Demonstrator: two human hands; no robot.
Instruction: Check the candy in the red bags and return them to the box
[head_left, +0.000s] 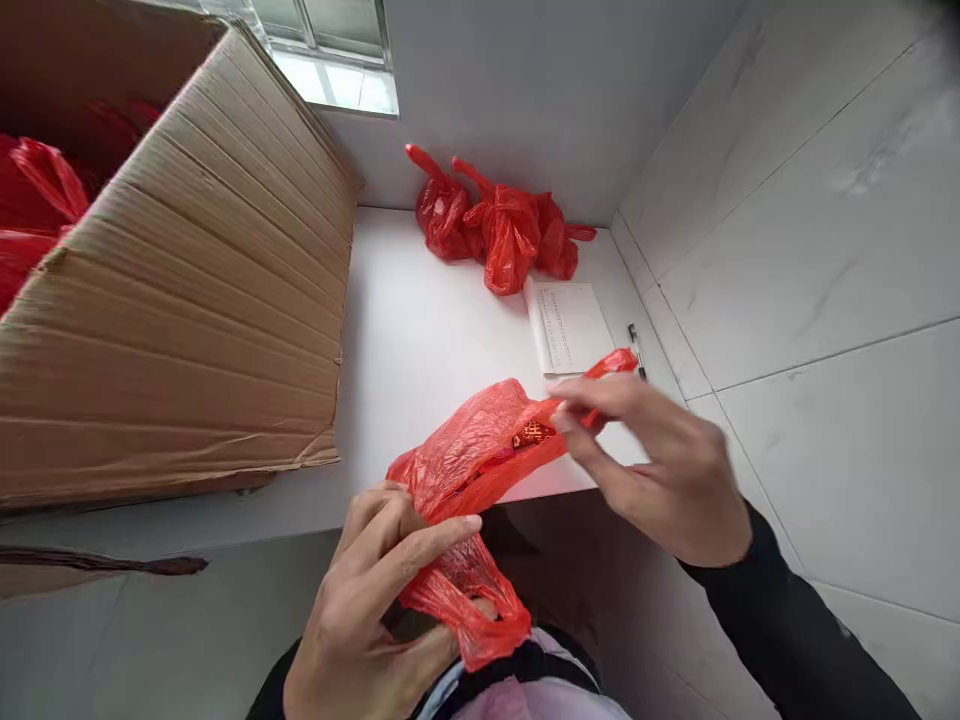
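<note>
A thin red plastic bag (480,440) lies partly over the front edge of the white table, its mouth gaping. Something with yellow characters printed on it (532,433) shows inside; its kind is hidden. My left hand (382,600) grips the near handle of the bag, the thumb passing under its loop and the fingers over the film. At the other handle, my right hand (652,450) pinches the plastic between thumb and fingertips, slightly blurred. Three or so tied red bags (510,235) sit bunched against the back wall.
A large cardboard box (225,290) with red bags (45,210) inside stands on the left. An open notebook (570,325) and a pen (637,350) lie on the white table (420,330). Tiled wall (825,300) bounds the right side.
</note>
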